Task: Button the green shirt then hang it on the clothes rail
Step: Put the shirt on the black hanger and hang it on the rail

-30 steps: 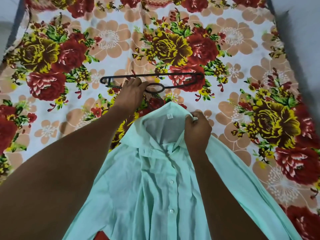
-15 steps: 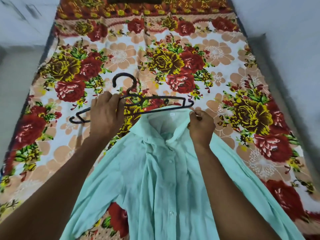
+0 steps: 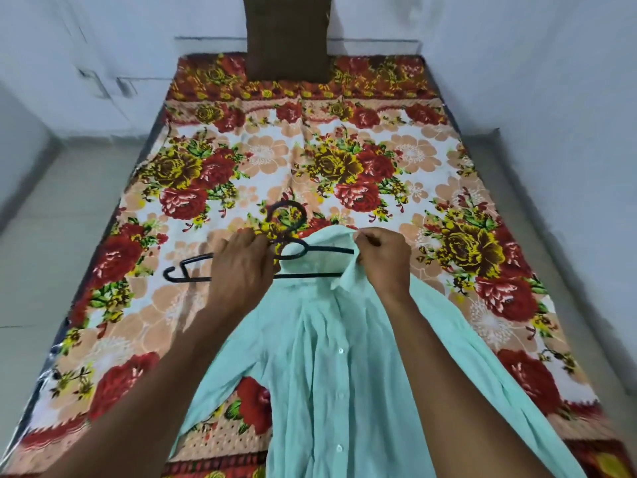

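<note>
The pale green shirt (image 3: pixel 327 367) lies front up on the bed, its buttons closed down the placket. My right hand (image 3: pixel 382 260) pinches the right side of the collar and holds it lifted open. My left hand (image 3: pixel 241 267) grips a black hanger (image 3: pixel 310 250) near its neck. The hanger's right arm lies inside the open collar, against the back of the neck. Its left arm sticks out over the bedsheet, and the hook curls up above the collar.
The bed carries a floral sheet (image 3: pixel 344 160) in red, yellow and peach. A dark brown pillow (image 3: pixel 287 36) leans on the wall at the head. Grey floor (image 3: pixel 51 219) runs along the left side; a white wall (image 3: pixel 551 98) is close on the right.
My left hand lifted the hanger off the sheet, turned it hook-up and carried it right, so its right arm now sits in the collar. My right hand kept hold of the collar.
</note>
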